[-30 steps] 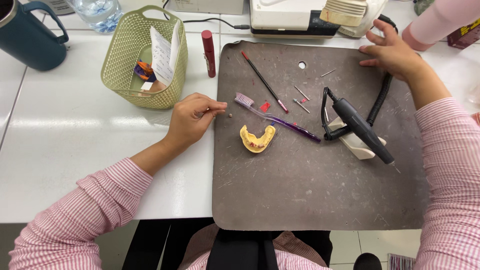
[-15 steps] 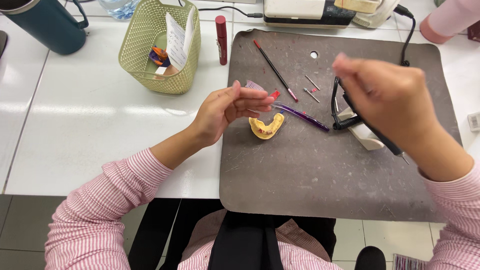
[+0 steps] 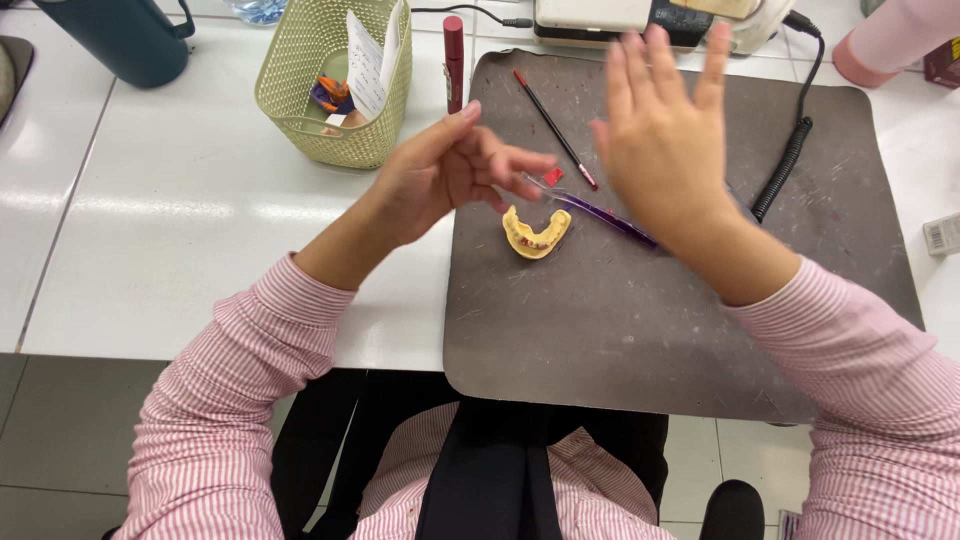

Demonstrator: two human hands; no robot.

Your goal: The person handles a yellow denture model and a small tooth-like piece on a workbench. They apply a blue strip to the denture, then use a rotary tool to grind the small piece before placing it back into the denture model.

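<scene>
Yellow U-shaped dental cast (image 3: 536,232) flat on mat, below-between both hands; purple toothbrush (image 3: 600,210) lying just beside it.

white table (image 3: 200,200) | dark mat (image 3: 640,340) | green basket (image 3: 335,125) | teal mug (image 3: 120,40)

The dark grey rubber-like work mat (image 3: 640,340) looks matt and scuffed. The white table (image 3: 200,210) is smooth and shiny. The pale green plastic basket (image 3: 300,100) has tiny holes. The yellow tooth mould (image 3: 535,233) looks waxy.

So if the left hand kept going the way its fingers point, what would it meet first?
Probably the right hand: the left hand's fingers point right toward it, above the purple toothbrush. Depth is unclear.
</scene>
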